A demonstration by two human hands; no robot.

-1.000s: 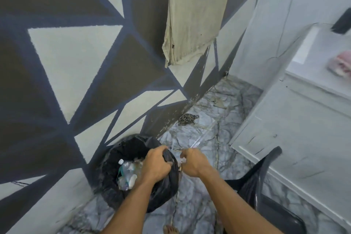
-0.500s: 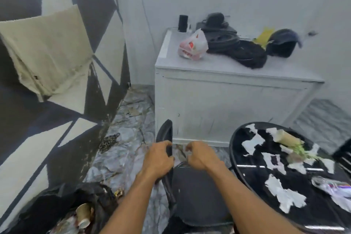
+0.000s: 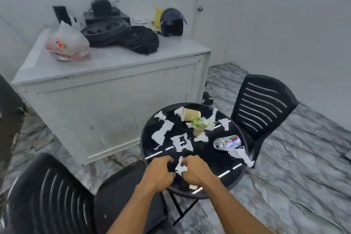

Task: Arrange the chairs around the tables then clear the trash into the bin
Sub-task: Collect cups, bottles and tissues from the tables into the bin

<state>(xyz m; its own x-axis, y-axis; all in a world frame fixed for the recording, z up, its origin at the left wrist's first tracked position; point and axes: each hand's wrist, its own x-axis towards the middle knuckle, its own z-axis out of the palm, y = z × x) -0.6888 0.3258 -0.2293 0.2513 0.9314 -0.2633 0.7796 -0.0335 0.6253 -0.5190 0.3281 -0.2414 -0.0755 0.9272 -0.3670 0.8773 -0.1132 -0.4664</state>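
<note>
A round black table (image 3: 218, 180) carries trash: several torn white paper scraps (image 3: 163, 133), a tipped paper cup (image 3: 190, 114), green leafy scraps (image 3: 199, 124) and a crushed can (image 3: 227, 142). My left hand (image 3: 161, 173) and right hand (image 3: 197, 171) hover over the table's near edge with fingers curled. One small paper scrap (image 3: 180, 166) shows between them, next to my right fingertips; I cannot tell whether it is pinched. A black slatted chair (image 3: 264, 106) stands at the table's far right. Another black chair (image 3: 57, 195) is at the near left. The bin is out of view.
A white cabinet (image 3: 114, 104) stands behind the table. On it are a plastic bag (image 3: 68, 43), black bags (image 3: 140, 42), a dark helmet (image 3: 172, 23) and a black box. Grey marbled floor (image 3: 296, 157) spreads to the right, white walls rise behind, and a door is at the back right.
My view has swung right, from the black bin bag by the patterned wall to the littered table. My left hand let go of the bag's rim. Both hands now hover over the table's edge.
</note>
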